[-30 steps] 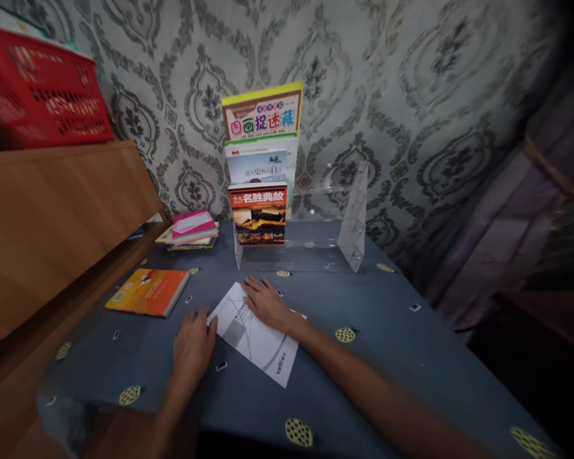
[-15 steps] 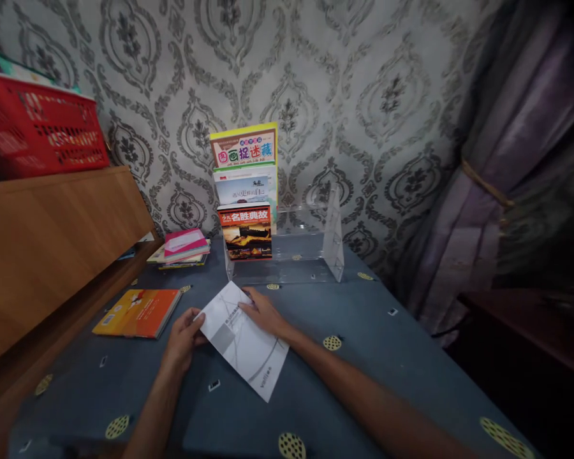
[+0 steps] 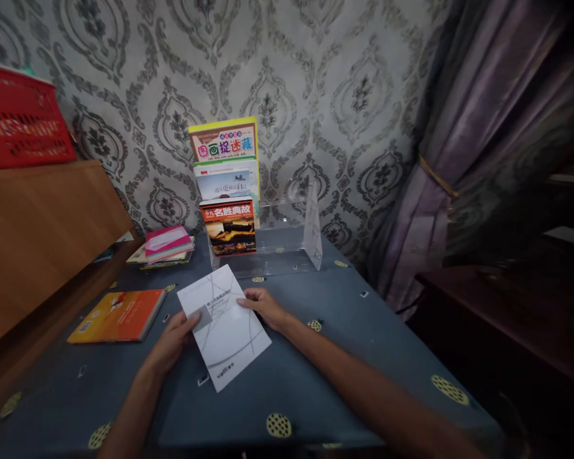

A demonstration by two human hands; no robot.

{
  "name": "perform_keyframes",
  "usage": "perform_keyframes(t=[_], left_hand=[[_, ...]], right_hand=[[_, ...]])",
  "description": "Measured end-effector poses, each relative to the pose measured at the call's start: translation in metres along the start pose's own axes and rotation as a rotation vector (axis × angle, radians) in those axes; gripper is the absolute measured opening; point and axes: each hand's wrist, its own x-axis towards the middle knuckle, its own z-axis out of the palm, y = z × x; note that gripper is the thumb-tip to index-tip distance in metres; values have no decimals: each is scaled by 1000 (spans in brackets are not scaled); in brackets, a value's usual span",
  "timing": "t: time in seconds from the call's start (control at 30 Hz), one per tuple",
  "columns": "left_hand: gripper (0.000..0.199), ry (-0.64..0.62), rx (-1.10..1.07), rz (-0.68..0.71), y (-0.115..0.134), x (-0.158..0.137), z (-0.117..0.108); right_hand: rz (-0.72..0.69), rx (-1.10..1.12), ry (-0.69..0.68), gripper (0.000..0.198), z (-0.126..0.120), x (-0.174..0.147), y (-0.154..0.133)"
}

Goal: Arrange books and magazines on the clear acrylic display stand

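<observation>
Between both hands is a thin white booklet (image 3: 232, 331) with grey curved lines and dark print on its cover, tilted to one side. My left hand (image 3: 176, 335) grips its left edge, thumb on the cover and fingers hidden beneath. On the upper right edge, my right hand (image 3: 263, 306) pinches it with the thumb on top. Just beyond stands a clear acrylic book rack (image 3: 312, 229). Its left side holds a red-and-black book (image 3: 230, 233) in front, a pale blue book (image 3: 224, 183) behind, and a yellow-edged book (image 3: 222, 137) at the back.
An orange book (image 3: 117, 315) lies on the patterned blue tablecloth (image 3: 354, 376) at the left. Behind it is a stack of books (image 3: 165, 245) with a pink one on top. A wooden cabinet (image 3: 43, 236) bearing a red basket (image 3: 22, 121) borders the left; a purple curtain (image 3: 425, 178) hangs at right.
The booklet has turned clockwise in my hands, and my left hand now holds it lower along the left edge. The camera view has swung right, so the surroundings appear further left.
</observation>
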Motion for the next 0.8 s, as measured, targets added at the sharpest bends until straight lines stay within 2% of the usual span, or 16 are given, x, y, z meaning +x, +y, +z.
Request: perform_keyframes(t=[0.13,0.27,0.47,0.57,0.7,0.8], left_hand=[[50,-181,23,-118,-12,-9,-14],[50,-228,-50,-160,-16,-3,-19],[50,-151,-137,-178,-16,-1,-23],[47,-111,-145,-149,-12,3,-24],[42,-72,-75,-69,2,24,-18],[42,-32,21,46,17,49,-8]], right_hand=[[86,22,1,51,-3,-2,-2],[156,22,-71,50,-9,-6,-5],[266,40,-238,49,-12,-8,-11],[282,79,-264,50,-12,-7,-12],[245,128,-260,53,-15,-2,-15],[129,112,-240,49,-21,5,-25]])
